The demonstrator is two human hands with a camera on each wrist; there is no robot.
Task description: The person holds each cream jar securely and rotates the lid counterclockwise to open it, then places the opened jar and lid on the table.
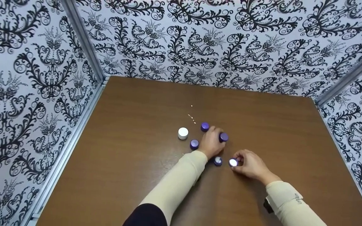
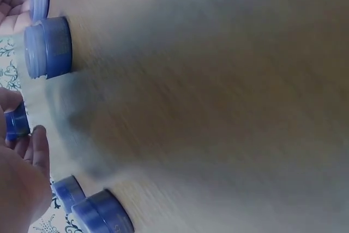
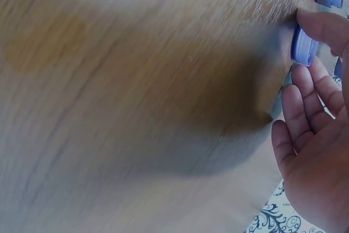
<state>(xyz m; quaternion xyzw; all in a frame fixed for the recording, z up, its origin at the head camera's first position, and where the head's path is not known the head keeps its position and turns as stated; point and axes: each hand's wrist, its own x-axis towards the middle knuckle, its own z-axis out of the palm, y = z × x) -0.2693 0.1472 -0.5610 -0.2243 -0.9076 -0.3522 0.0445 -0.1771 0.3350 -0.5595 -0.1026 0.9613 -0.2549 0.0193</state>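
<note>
My left hand [image 1: 211, 142] grips a small purple jar [image 1: 223, 137], whose rounded top shows past the fingers; in the left wrist view this jar [image 2: 17, 122] sits between thumb and fingers. My right hand [image 1: 253, 164] pinches a shallow purple lid [image 1: 233, 162] with a bright inner face turned up. In the right wrist view, thumb and fingertips bracket the lid [image 3: 304, 46] at the tabletop. Just left of it stands an uncapped purple jar [image 1: 217, 161], its threaded neck visible in the left wrist view [image 2: 49, 48].
Two more purple jars, one [image 1: 204, 126] beyond my left hand and one [image 1: 194, 144] beside its wrist, stand on the brown table [image 1: 130, 125]. A white round container [image 1: 183, 133] is left of them. Pale crumbs [image 1: 192, 118] lie farther back. Patterned walls [image 1: 200, 40] enclose the table.
</note>
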